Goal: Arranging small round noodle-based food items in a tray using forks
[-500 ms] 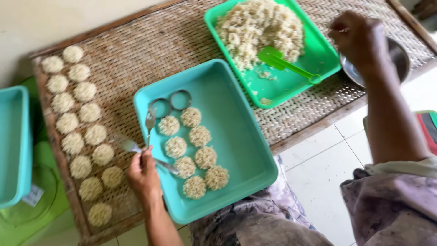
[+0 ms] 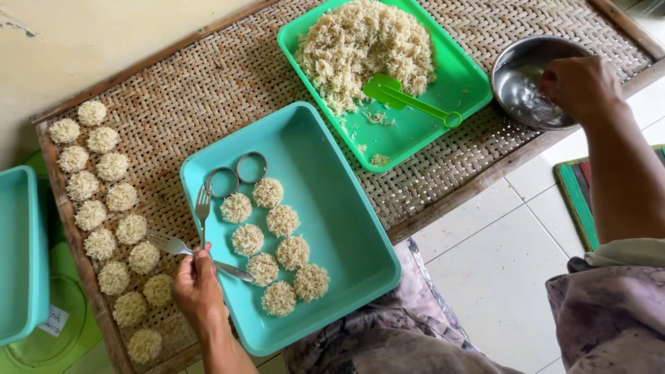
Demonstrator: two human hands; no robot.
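A small white rectangular paper label [image 2: 54,320] with dark writing lies at about eight o'clock in the view, tilted, on a round green lid [image 2: 48,339], just below the teal tray [image 2: 17,256] at the left edge.

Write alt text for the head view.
The left hand holds a fork over a teal tray of round rice cakes; the right hand dips into a metal bowl beside a green tray of rice.
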